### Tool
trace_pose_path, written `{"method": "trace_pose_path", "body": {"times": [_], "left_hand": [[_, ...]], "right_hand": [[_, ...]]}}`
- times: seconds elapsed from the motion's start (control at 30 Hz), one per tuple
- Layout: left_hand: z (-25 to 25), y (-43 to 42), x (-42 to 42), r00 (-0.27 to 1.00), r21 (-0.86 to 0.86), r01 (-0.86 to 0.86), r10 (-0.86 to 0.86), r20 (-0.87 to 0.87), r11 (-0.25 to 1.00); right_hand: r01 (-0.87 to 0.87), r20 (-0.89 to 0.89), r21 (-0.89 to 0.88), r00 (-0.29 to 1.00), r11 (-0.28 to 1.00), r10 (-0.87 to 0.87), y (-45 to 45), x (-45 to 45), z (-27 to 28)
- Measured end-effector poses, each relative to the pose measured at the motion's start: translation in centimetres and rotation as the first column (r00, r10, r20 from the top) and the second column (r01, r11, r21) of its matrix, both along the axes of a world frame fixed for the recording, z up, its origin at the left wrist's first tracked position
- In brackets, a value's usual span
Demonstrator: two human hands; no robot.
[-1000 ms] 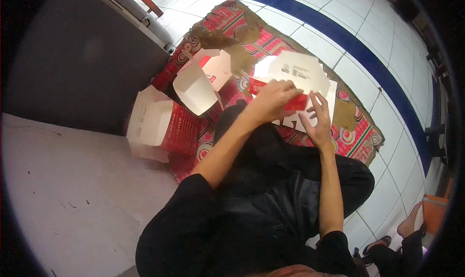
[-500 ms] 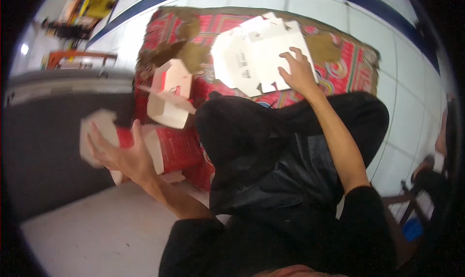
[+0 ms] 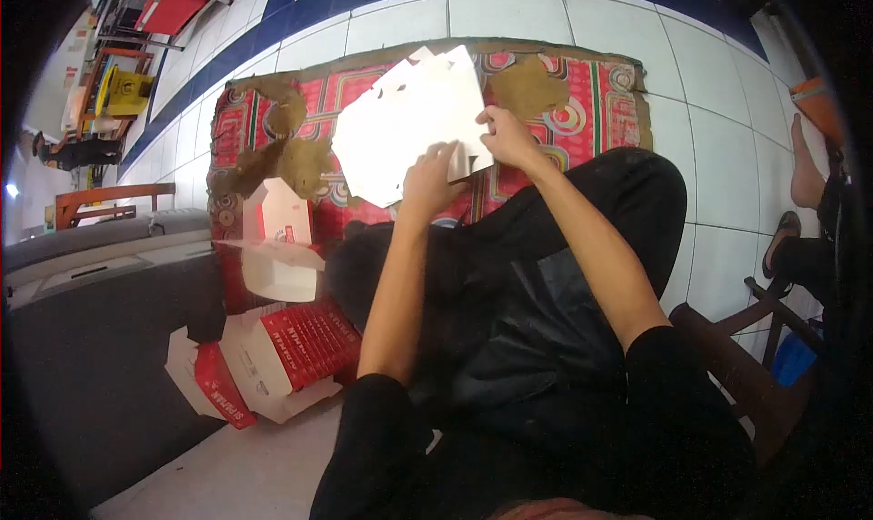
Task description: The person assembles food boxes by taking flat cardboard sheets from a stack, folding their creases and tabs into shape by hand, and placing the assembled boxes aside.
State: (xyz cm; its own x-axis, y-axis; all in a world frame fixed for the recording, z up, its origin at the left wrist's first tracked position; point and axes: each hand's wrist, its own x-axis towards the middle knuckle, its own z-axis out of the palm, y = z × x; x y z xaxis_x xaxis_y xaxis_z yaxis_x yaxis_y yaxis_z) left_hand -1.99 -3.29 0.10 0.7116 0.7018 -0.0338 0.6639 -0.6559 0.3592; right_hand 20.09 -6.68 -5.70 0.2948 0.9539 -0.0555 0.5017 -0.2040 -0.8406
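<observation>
Half-open left hand [image 3: 433, 182] and loosely curled right hand [image 3: 511, 140] touch the flat cartons [image 3: 400, 129], likely steadying them, firmness of grip unclear; opened boxes [image 3: 311, 345] sit left, apparently kept clear.

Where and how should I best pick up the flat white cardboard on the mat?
I'd pinch its straight right edge, coming in low from the right, thumb on top and fingertips underneath. The cardboard lies flat on the mat, so only its edges offer a hold, and that side faces bare mat.
</observation>
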Motion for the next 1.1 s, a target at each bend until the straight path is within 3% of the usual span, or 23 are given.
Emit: {"method": "trace_pose_path", "body": {"times": [0.03,0.1,0.13,0.23,0.27,0.3,0.4,0.43,0.5,0.57,0.67,0.7,0.77,0.83,0.9,1.03,1.1], "left_hand": [[0.0,0.3,0.2,1.0,0.005,0.006,-0.006,0.001,1.0],[0.2,0.7,0.0,0.989,-0.183,-0.089,0.108,0.098,0.979],[0.8,0.7,0.3,0.965,-0.173,-0.153,0.185,0.188,0.973],[2.7,1.0,0.2,0.941,-0.07,-0.237,0.247,0.229,0.969],[3.1,1.2,0.1,0.941,-0.057,-0.24,0.246,0.232,0.969],[3.2,1.4,0.1,0.929,-0.053,-0.266,0.27,0.254,0.963],[3.4,1.4,0.3,0.883,-0.098,-0.344,0.357,0.304,0.934],[3.8,1.3,0.6,0.846,-0.154,-0.397,0.426,0.32,0.905],[3.6,1.6,0.4,0.836,-0.123,-0.384,0.402,0.374,0.915],[3.1,1.8,-0.1,0.823,-0.085,-0.376,0.375,0.427,0.923],[3.9,1.4,-0.4,0.717,-0.493,-0.32,0.547,0.433,0.809],[3.8,1.5,-0.4,0.715,-0.481,-0.319,0.541,0.443,0.816],[3.4,1.8,-0.5,0.68,-0.529,-0.251,0.536,0.5,0.811],[5.3,0.9,-0.3,0.693,-0.544,-0.277,0.557,0.457,0.792],[4.7,1.1,0.0,0.687,-0.4,-0.182,0.407,0.602,0.898],[5.1,0.8,0.0,0.685,-0.337,-0.141,0.338,0.645,0.931],[4.9,1.2,-0.1,0.691,-0.277,-0.148,0.3,0.658,0.949]], "right_hand": [[0.006,0.001,0.005,1.0,1.0,-0.006,0.2,-0.2,0.6],[0.096,-0.143,0.156,0.987,0.983,-0.074,0.5,-0.8,1.8],[0.142,-0.123,0.181,0.985,0.973,-0.121,0.8,-0.9,2.5],[0.184,-0.191,0.208,0.971,0.961,-0.144,1.2,-0.8,4.0],[0.181,-0.024,0.246,0.983,0.952,-0.181,1.4,-1.1,4.2],[0.181,-0.026,0.256,0.983,0.95,-0.18,1.4,-1.2,4.4],[0.113,-0.037,0.452,0.993,0.885,-0.108,1.2,-1.5,5.6],[0.113,-0.035,0.461,0.993,0.88,-0.109,1.0,-1.3,6.3],[-0.044,-0.09,0.396,0.992,0.917,0.087,0.5,-1.2,7.6],[-0.054,-0.064,0.453,0.994,0.89,0.093,0.2,-0.8,8.0],[-0.105,-0.024,0.339,0.992,0.935,0.12,-0.5,0.3,9.6],[-0.107,-0.02,0.352,0.992,0.93,0.121,-0.6,0.9,9.5],[-0.09,0.285,0.345,0.958,0.934,-0.013,-0.9,2.3,8.7],[-0.107,0.249,0.443,0.969,0.89,-0.007,-0.4,3.2,8.5],[-0.121,-0.048,0.391,0.987,0.913,0.151,-0.7,3.3,8.9],[-0.143,0.099,0.497,0.989,0.856,0.108,-1.4,2.1,10.0],[-0.171,0.003,0.443,0.982,0.88,0.189,-1.1,2.3,10.0]]}}
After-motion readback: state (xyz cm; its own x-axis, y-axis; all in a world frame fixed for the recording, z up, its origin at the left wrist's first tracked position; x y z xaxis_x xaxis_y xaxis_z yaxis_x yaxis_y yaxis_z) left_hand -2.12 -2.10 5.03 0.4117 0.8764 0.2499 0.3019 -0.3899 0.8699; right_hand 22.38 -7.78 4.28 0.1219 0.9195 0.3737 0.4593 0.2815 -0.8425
